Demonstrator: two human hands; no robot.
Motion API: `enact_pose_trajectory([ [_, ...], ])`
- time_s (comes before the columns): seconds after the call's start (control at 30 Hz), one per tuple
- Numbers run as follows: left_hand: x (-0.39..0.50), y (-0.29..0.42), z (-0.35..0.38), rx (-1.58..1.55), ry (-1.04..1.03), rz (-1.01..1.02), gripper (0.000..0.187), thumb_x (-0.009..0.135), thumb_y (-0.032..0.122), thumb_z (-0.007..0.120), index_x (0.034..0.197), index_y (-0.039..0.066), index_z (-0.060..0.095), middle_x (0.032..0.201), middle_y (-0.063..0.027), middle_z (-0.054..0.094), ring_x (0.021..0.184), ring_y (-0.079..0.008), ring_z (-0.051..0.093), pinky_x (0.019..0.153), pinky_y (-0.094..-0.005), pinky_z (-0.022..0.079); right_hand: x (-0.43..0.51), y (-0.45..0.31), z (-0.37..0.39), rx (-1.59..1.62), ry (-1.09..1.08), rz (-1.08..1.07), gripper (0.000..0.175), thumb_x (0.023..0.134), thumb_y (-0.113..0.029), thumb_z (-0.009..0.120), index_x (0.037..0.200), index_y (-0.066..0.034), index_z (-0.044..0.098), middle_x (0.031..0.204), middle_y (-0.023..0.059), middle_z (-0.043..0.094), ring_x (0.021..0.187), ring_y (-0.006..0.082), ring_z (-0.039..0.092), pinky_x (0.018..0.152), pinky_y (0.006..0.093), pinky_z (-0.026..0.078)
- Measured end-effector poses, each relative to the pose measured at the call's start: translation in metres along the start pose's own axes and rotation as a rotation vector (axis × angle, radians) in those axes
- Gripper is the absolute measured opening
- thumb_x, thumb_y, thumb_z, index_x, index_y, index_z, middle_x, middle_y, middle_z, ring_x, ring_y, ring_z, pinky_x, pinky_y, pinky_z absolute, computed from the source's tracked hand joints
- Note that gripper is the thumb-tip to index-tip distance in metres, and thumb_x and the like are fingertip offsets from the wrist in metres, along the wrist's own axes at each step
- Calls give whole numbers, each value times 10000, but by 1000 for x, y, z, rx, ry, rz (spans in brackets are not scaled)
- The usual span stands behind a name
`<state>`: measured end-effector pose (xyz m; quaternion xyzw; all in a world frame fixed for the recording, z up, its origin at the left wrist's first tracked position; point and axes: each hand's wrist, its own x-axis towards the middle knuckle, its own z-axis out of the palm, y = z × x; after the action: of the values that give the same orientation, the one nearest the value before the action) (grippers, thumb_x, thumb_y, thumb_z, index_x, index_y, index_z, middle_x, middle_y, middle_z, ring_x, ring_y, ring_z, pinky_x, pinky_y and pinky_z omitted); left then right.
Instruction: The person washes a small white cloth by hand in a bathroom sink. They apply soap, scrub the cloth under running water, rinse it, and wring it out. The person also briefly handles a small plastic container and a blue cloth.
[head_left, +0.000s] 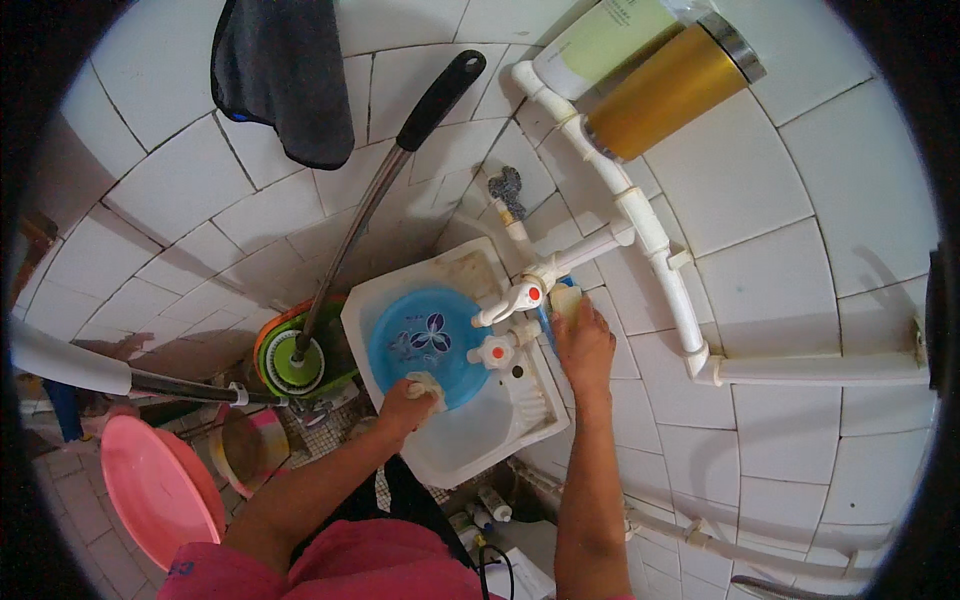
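Note:
A blue plastic basin (397, 337) with a dark flower print sits in the white ceramic sink (450, 457). At the basin's near edge, my left hand (409, 409) is closed around a crumpled pale cloth (427, 385). Beside the taps, my right hand (585, 341) has its fingers on a pale yellow block (566, 301), perhaps soap, on a blue holder at the sink's back edge. The upper white tap (521, 296) points over the basin, and a second white tap (495, 352) is just below it. Whether water is in the basin, I cannot tell.
White pipes (645, 225) run along the tiled wall, with a yellow tumbler (667, 94) behind them. Left of the sink, a mop (360, 217) stands in a green bucket (274, 341). A pink basin (154, 487) lies at lower left. A grey cloth (289, 82) hangs above.

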<state>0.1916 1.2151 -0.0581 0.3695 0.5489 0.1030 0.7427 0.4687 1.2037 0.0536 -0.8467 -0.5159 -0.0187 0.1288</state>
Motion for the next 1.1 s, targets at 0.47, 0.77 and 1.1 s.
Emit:
enact_pose_trajectory([
  [0.47,6,-11,0,15,-23,-33,399,838,246,695,1134,61,501,883,-60,590,664,-139,533,494,-308,406,28,-4,-16,-49,-255,-103,614,765,-146,630,1290,66,392,947,271,637,849,425,636,779,492,517],
  [0.77,11,-23,4,-91,-70,34,388,863,219,667,1153,25,497,813,-74,582,577,-140,510,444,-313,383,21,-1,-14,46,-116,-8,568,755,-12,580,1308,-48,457,1140,247,580,1019,409,581,866,466,488],
  [1.1,-7,8,16,-120,-24,57,428,868,183,659,1251,81,496,866,-67,593,652,-142,510,551,-294,413,-114,-56,-8,877,39,207,511,832,62,536,1311,-72,424,1150,158,548,1023,297,565,912,383,465],
])
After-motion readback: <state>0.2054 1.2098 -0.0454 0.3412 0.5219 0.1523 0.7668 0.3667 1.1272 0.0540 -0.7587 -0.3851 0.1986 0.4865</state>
